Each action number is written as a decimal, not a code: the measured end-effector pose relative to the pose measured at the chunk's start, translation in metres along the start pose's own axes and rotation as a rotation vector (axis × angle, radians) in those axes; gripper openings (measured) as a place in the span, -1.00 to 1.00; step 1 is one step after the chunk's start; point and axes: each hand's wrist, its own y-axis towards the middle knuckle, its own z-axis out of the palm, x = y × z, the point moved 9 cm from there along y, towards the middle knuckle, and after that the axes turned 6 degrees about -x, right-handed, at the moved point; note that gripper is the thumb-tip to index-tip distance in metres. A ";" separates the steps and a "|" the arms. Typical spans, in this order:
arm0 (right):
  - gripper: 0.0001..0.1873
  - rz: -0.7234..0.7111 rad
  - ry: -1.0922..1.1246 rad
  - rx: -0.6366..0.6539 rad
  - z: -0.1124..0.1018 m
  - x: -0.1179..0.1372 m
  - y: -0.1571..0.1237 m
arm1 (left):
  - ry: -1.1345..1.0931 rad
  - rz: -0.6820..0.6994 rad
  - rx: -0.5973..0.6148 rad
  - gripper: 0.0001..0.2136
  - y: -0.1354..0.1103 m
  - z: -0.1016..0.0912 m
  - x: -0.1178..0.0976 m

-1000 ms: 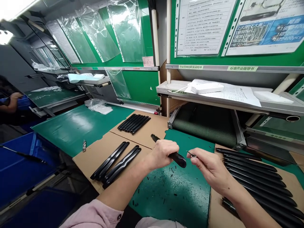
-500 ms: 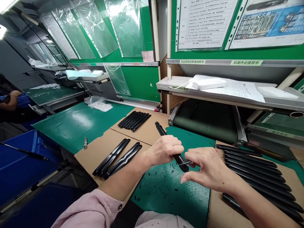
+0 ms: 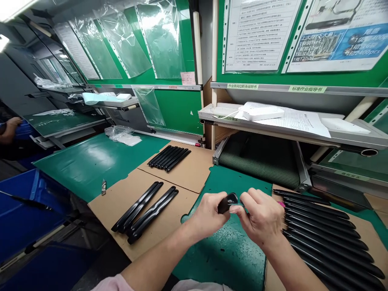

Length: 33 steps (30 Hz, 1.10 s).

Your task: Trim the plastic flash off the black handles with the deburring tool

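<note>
My left hand point(image 3: 209, 215) is wrapped round a glossy black plastic strip point(image 3: 228, 203), which now points end-on and is mostly hidden by the fingers. Close against its end, my right hand point(image 3: 261, 216) is closed on a small trimming knife, with its thumb beside the strip's rim. Most of the knife is covered by the fingers; a pink tip point(image 3: 281, 204) shows behind the hand. Black shavings point(image 3: 222, 249) are scattered on the green mat point(image 3: 239, 264) below both hands.
Several black strips lie in a row point(image 3: 330, 238) on cardboard at right. More sit on cardboard point(image 3: 103, 210) at left, in a front group point(image 3: 145, 210) and a back group point(image 3: 169, 157). A conveyor belt point(image 3: 260, 157) runs beneath a shelf point(image 3: 209, 111). Blue bins point(image 3: 21, 198) stand far left.
My left hand has turned the black strip from lying slanted away to end-on towards me. My right hand has rotated with its thumb up against the end. The view has shifted slightly.
</note>
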 end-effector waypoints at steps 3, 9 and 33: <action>-0.42 0.039 -0.084 -0.022 0.003 -0.001 0.002 | -0.136 -0.195 0.038 -0.85 -0.009 0.008 0.006; -0.39 0.126 -0.128 0.006 0.011 -0.007 0.004 | -0.241 -0.401 0.078 -0.86 -0.015 0.013 0.014; -0.59 0.672 0.999 0.258 0.032 -0.018 -0.012 | 0.022 -0.013 0.026 -0.77 0.005 0.001 -0.002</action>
